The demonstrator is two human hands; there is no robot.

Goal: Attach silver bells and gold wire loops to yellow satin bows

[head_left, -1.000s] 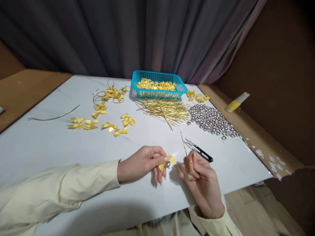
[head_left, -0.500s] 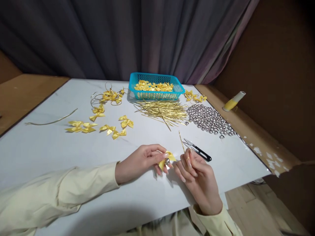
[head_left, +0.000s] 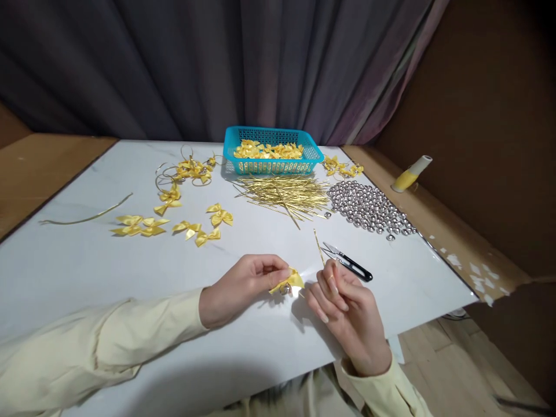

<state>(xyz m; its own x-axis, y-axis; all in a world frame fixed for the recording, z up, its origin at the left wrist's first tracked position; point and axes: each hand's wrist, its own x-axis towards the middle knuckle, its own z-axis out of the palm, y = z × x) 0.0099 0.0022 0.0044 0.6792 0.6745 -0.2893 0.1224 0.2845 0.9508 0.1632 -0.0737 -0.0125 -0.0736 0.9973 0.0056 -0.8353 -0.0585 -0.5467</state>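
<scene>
My left hand point(head_left: 245, 288) pinches a yellow ribbon bow point(head_left: 295, 279) between thumb and fingers, just above the white table. A shiny silver bell point(head_left: 285, 289) sits against the bow's lower side. To the right, close to the bow, my right hand point(head_left: 347, 310) is closed, thumb pressed to the index finger; whatever it grips is too thin or hidden to make out. From behind its knuckles a gold twist tie point(head_left: 318, 246) sticks out, and I cannot tell whether it is held or lying there. Black-handled thread snips point(head_left: 350, 263) lie just beyond that hand.
A blue basket point(head_left: 273, 167) of yellow bows stands at the back. In front lies a pile of gold ties point(head_left: 286, 194), with many silver bells point(head_left: 369, 208) to its right. Loose bows point(head_left: 139, 225) lie left. A yellow thread spool point(head_left: 410, 175) stands at the right edge.
My left hand has tilted the bow and drawn it slightly left, so the bell now hangs lower under it. My right hand keeps nearly the same pose. The view has shifted a little.
</scene>
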